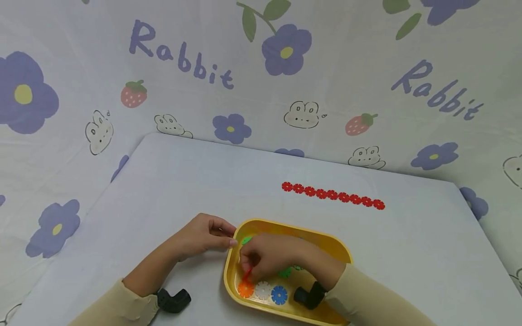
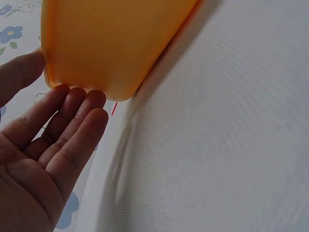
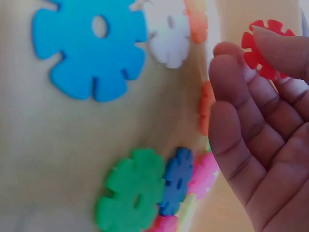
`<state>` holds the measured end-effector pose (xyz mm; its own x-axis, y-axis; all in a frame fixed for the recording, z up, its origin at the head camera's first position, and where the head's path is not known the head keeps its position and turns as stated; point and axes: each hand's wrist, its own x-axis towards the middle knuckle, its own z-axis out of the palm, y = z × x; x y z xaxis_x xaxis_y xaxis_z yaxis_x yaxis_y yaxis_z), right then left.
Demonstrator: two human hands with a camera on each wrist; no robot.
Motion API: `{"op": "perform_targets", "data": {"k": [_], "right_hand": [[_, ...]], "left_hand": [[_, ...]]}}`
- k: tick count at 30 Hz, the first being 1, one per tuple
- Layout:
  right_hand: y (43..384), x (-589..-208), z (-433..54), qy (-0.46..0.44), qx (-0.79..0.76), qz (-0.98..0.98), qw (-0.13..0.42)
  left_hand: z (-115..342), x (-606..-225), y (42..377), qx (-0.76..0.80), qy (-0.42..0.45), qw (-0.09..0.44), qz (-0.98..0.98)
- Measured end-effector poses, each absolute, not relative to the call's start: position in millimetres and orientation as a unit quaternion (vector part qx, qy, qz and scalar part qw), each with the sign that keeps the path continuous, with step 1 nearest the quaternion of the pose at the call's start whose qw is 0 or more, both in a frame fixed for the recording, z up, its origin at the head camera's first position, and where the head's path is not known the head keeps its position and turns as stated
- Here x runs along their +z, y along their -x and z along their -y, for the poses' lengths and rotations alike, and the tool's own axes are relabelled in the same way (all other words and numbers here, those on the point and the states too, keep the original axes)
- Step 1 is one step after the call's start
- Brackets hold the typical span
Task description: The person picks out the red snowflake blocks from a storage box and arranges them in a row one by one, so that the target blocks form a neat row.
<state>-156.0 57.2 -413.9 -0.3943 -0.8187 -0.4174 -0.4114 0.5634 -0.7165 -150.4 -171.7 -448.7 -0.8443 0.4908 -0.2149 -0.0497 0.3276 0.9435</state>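
Note:
My right hand (image 1: 269,256) is inside the yellow tray (image 1: 285,222), pinching a red snowflake disc (image 3: 263,63) between thumb and fingers. Under that hand, an orange disc (image 1: 246,290), a white disc (image 1: 263,290) and a blue disc (image 1: 279,295) lie along the tray's near side. Green discs (image 1: 285,272) show partly behind the wrist. At the tray's left end, my left hand (image 1: 204,237) holds the rim; in the left wrist view its thumb is at the edge and its fingertips (image 2: 99,116) touch the outer wall.
A row of several red discs (image 1: 332,195), edge to edge, lies on the white table (image 1: 195,176) beyond the tray. Pink (image 3: 203,175) and dark blue (image 3: 177,181) discs lie in the tray. A patterned cloth (image 1: 253,99) hangs behind.

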Motion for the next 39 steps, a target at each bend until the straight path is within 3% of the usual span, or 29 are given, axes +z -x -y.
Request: {"op": "perform_targets", "data": {"k": [4,16,28,39], "right_hand": [[158,-407,-63,0.385,-0.297,-0.776,0.402],[166,-372,-100,0.336,-0.427,-0.756,0.365],[181,-357,-185,0.234,-0.517,-0.782,0.256],[195,-384,-280,0.062,-0.48,-0.863,0.144]], "left_hand": [[171,-448,151,0.564,-0.142,0.24,-0.777],[170,-445,151,0.562,-0.147,0.24,-0.778],[169,-444,150,0.556,-0.136,0.241,-0.784],[171,-444,148,0.552,-0.133,0.237,-0.788]]}}
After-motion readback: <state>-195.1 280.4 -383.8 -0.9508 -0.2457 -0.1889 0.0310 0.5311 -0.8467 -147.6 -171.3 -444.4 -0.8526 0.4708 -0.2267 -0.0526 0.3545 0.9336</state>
